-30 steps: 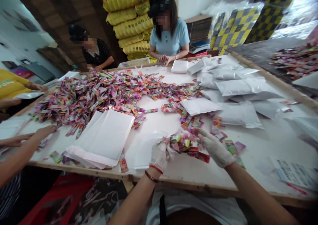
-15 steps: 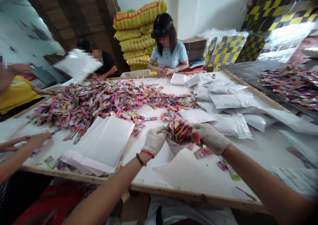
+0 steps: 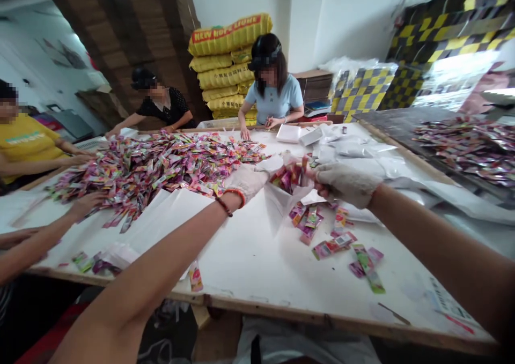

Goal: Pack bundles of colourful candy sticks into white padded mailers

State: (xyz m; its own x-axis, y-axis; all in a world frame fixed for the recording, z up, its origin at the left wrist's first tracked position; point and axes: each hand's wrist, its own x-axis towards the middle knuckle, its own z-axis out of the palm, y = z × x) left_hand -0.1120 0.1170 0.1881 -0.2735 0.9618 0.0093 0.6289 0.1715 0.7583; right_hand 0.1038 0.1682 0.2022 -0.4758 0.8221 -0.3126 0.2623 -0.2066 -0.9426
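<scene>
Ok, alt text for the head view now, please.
Gloved left hand grips an open white bag holding colourful packets, with the gloved right hand at its mouth, above a white table. A large packet heap spreads to the left, more bags lie right, and co-workers are around the table.

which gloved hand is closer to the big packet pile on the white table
Left. The left hand is by the right edge of the big pile; the right hand is farther off, across the white bag.

White envelopes [image 3: 164,214] partly hidden behind left forearm [image 3: 169,265], printed sheet [image 3: 444,298] blurred, yellow-shirted person [image 3: 28,144] cut off at left edge
</scene>
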